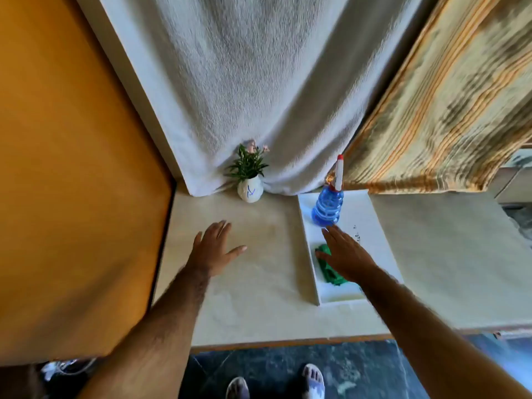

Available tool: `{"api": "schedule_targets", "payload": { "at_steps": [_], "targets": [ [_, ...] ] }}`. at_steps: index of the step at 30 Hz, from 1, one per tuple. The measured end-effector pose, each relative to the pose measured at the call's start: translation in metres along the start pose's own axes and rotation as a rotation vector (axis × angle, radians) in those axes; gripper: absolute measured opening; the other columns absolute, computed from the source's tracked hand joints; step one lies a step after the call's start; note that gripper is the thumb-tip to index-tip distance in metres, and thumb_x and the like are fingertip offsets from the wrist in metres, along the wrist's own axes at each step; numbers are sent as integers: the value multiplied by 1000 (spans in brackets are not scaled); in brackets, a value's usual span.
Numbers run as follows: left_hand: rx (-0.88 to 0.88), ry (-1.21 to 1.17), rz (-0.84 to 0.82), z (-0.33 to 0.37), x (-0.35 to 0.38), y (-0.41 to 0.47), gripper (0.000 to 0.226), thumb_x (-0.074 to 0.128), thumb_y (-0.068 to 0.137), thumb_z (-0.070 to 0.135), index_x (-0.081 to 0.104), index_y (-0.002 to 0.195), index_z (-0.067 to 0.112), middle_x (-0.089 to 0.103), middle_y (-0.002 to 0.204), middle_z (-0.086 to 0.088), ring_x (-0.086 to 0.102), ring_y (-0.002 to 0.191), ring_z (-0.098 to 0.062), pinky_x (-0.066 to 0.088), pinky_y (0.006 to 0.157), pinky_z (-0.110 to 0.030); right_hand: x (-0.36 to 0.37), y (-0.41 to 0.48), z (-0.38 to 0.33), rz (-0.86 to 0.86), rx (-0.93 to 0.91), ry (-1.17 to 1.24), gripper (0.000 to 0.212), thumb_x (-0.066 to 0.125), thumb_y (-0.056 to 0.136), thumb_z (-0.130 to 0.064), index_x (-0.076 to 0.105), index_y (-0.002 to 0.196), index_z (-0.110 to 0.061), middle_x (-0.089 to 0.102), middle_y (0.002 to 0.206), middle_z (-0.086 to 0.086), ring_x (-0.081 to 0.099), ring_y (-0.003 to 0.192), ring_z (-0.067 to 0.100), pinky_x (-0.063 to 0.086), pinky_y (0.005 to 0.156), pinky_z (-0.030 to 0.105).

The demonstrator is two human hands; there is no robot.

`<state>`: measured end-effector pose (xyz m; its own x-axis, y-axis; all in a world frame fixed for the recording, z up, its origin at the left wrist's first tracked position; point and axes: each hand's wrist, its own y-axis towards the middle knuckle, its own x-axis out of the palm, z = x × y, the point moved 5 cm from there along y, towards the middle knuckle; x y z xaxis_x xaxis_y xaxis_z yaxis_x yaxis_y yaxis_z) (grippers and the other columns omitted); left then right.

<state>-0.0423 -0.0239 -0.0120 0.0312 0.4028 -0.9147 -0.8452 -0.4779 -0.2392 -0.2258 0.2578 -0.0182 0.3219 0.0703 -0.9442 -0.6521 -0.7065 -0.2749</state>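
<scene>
Both hands are spread flat with straight fingers, gripping nothing. The right hand reaches over the green cloth, which lies crumpled in the near half of the white tray; blur hides whether the palm touches it. The blue spray bottle stands upright just beyond the fingertips, keeping the 2 cleaning items together. The left hand is low over the tabletop, probably for balance.
</scene>
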Motion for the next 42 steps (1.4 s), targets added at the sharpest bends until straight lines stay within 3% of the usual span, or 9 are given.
{"api": "schedule_targets", "payload": {
  "at_steps": [7, 10, 14, 20, 23, 28, 33, 36, 42],
  "targets": [
    [-100, 38, -88, -27, 72, -7, 98, 45, 95, 75, 18, 167, 14, 10, 179, 0, 11, 164, -17, 13, 132, -53, 51, -8, 22, 20, 31, 8, 75, 40, 103, -53, 18, 158, -7, 12, 169, 11, 5, 156, 26, 12, 127, 43],
    [-33, 90, 9, -31, 84, -11, 109, 27, 84, 81, 29, 164, 7, 25, 175, -10, 26, 161, -28, 22, 127, -60, 69, -7, 25, 45, 59, 12, 83, 25, 98, -63, 11, 159, -10, 7, 169, 7, 1, 156, 22, 3, 125, 38],
    [17, 137, 130, -34, 95, -16, 99, 33, 91, 73, 39, 159, 3, 39, 168, -16, 41, 154, -35, 31, 124, -65, 80, -7, 26, 60, 68, 116, 90, 14, 94, -76, 3, 160, -16, -5, 169, 0, -11, 154, 16, -4, 124, 37],
    [26, 189, 153, -39, 106, -14, 94, 32, 95, 72, 37, 161, 5, 36, 170, -14, 38, 156, -32, 29, 126, -64, 29, 16, 33, 302, 279, 595, 98, 56, 89, -70, 11, 160, -20, 11, 169, 5, 9, 155, 19, 15, 125, 44],
    [30, 189, 164, -41, 110, -12, 95, 30, 95, 72, 34, 162, 6, 31, 172, -13, 35, 158, -31, 26, 127, -63, -22, 48, 37, 526, 321, 834, 102, 77, 83, -54, 19, 158, -17, 26, 165, 7, 26, 147, 15, 30, 119, 25],
    [35, 206, 185, -44, 112, -13, 96, 28, 95, 74, 28, 164, 7, 27, 173, -11, 32, 159, -30, 24, 129, -62, -76, 100, 35, 654, 164, 928, 89, 88, 75, -42, 40, 148, -25, 61, 124, 1, 63, 106, 18, 54, 95, 32],
    [25, 219, 182, -47, 115, -10, 97, 26, 96, 76, 23, 166, 9, 22, 175, -9, 27, 161, -27, 23, 130, -61, -67, 123, 46, 657, 226, 1044, 39, 80, 77, -24, 60, 110, -25, 66, 75, -15, 61, 68, 1, 56, 70, 33],
    [20, 233, 185, -48, 116, -10, 97, 25, 96, 77, 23, 166, 10, 22, 175, -8, 27, 161, -26, 23, 130, -60, -66, 124, 47, 701, 228, 1060, 38, 74, 78, -21, 61, 109, -39, 60, 70, -10, 58, 65, 3, 54, 66, 22],
    [16, 227, 186, -49, 119, -10, 97, 24, 96, 78, 21, 167, 11, 22, 176, -7, 26, 161, -25, 24, 130, -60, -76, 117, 38, 793, 261, 1146, 27, 61, 69, -19, 62, 90, -36, 63, 64, -17, 59, 61, 6, 51, 60, 25]
  ]
}}
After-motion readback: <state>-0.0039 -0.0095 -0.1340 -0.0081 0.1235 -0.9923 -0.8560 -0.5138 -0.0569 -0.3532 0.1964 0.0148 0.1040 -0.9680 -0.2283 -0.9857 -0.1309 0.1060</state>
